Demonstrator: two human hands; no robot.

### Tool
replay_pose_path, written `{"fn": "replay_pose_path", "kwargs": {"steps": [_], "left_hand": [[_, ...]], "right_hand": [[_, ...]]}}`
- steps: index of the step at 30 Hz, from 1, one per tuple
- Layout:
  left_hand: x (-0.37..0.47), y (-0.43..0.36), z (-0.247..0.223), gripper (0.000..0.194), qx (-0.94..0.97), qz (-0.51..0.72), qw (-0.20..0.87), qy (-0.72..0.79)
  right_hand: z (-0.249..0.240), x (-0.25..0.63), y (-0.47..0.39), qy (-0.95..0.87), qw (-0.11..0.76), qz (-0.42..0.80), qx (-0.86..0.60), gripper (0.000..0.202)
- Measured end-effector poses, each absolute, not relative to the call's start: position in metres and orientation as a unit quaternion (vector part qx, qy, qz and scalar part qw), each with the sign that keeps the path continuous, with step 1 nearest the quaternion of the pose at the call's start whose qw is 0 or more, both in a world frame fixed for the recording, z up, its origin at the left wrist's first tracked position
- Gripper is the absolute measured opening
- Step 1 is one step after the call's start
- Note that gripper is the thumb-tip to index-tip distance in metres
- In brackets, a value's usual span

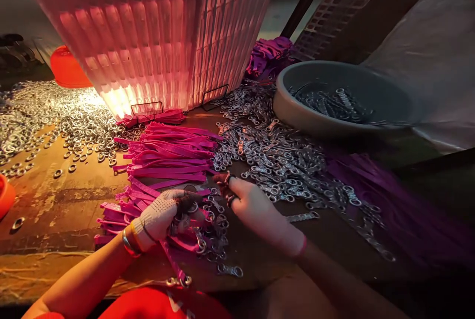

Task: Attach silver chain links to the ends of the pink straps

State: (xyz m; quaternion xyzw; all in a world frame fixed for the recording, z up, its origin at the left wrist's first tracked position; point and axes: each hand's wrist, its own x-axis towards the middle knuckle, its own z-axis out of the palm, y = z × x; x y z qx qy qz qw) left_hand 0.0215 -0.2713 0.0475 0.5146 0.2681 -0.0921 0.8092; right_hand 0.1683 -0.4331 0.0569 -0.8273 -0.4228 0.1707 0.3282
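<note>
My left hand [166,215], in a dotted work glove, is closed round metal rings at the near end of the magenta straps [170,153]. A strap with metal rings [180,281] at its end hangs below it toward the table edge. To its right, my gloved right hand [248,205] has its fingers bent together near the strap ends; dark bands circle the fingers, and anything pinched in them is too small to make out. Silver metal clasps [282,160] lie heaped just beyond my right hand.
Loose rings [74,121] cover the wooden table [63,210] at the left. A grey basin [315,121] of metal parts stands back right. Translucent ribbed panels [148,37] rise at the back. Purple straps [386,205] lie right, an orange cup [5,195] at the left edge.
</note>
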Motion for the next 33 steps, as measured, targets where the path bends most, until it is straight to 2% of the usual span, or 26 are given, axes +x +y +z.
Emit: {"fn": "replay_pose_path", "kwargs": {"steps": [2, 5, 8, 11, 13, 15, 19, 21, 24, 26, 28, 31, 33], "left_hand": [[0.015, -0.275, 0.051, 0.052, 0.558, -0.07, 0.798, 0.217], [0.008, -0.281, 0.055, 0.057, 0.597, -0.057, 0.785, 0.153], [0.003, -0.288, 0.059, 0.049, 0.599, -0.029, 0.786, 0.148], [-0.002, -0.293, 0.062, 0.036, 0.596, -0.003, 0.782, 0.184], [-0.006, -0.294, 0.062, 0.034, 0.604, -0.003, 0.772, 0.2], [-0.009, -0.293, 0.06, 0.033, 0.61, -0.015, 0.765, 0.208], [-0.009, -0.291, 0.043, 0.03, 0.55, -0.026, 0.796, 0.253], [-0.005, -0.291, 0.031, 0.03, 0.509, -0.035, 0.818, 0.265], [0.01, -0.284, 0.019, 0.025, 0.504, -0.051, 0.825, 0.25], [0.028, -0.273, 0.017, 0.022, 0.601, -0.03, 0.766, 0.225], [0.052, -0.261, 0.016, 0.019, 0.775, -0.001, 0.607, 0.178], [0.087, -0.249, 0.011, 0.014, 0.925, 0.001, 0.362, 0.116], [0.103, -0.249, 0.006, 0.014, 0.943, -0.014, 0.313, 0.115]], "right_hand": [[0.067, 0.142, -0.431, -0.421, 0.408, 0.21, -0.782, 0.041], [0.077, 0.114, -0.423, -0.401, 0.509, 0.296, -0.701, 0.041], [0.075, 0.099, -0.419, -0.365, 0.568, 0.335, -0.657, 0.042], [0.067, 0.094, -0.422, -0.34, 0.575, 0.282, -0.688, 0.04], [0.061, 0.091, -0.426, -0.356, 0.538, 0.231, -0.728, 0.043], [0.057, 0.087, -0.428, -0.387, 0.461, 0.19, -0.775, 0.043], [0.057, 0.076, -0.422, -0.435, 0.233, 0.126, -0.861, 0.021], [0.057, 0.073, -0.418, -0.449, 0.15, 0.098, -0.875, 0.013], [0.052, 0.079, -0.415, -0.421, 0.15, 0.137, -0.884, 0.014], [0.045, 0.089, -0.416, -0.363, 0.202, 0.199, -0.888, 0.017], [0.041, 0.101, -0.419, -0.309, 0.235, 0.218, -0.896, 0.021], [0.041, 0.118, -0.425, -0.273, 0.23, 0.177, -0.917, 0.025], [0.043, 0.125, -0.428, -0.269, 0.217, 0.157, -0.925, 0.027]]}}
